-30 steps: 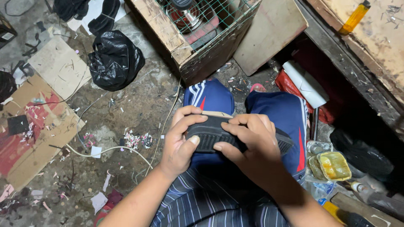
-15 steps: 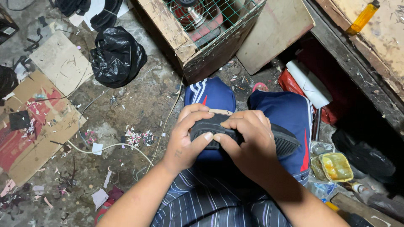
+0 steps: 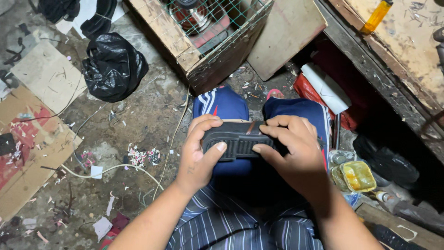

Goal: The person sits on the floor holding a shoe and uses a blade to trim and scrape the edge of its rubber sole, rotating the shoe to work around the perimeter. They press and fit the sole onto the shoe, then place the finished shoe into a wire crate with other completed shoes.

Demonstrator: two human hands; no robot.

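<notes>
Black shoe sole [image 3: 236, 141] gripped by left hand [image 3: 200, 150], right hand [image 3: 296, 150]; yellow tin [image 3: 355, 176] beside.

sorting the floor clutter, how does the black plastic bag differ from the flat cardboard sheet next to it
The black plastic bag is glossy, crumpled and bulging; the cardboard sheet is dull tan, flat and straight-edged. The bag looks stuffed into a rounded lump, while the sheet lies spread and scuffed. Both lie on the dirty floor, left of the hands.

A dirty concrete floor [image 3: 138, 115] littered with paper scraps and cardboard sheets [image 3: 41, 139] lay under dim light, with a wooden crate [image 3: 185, 41] behind wire mesh and a scarred wooden worktop [image 3: 407, 51] at right.
</notes>
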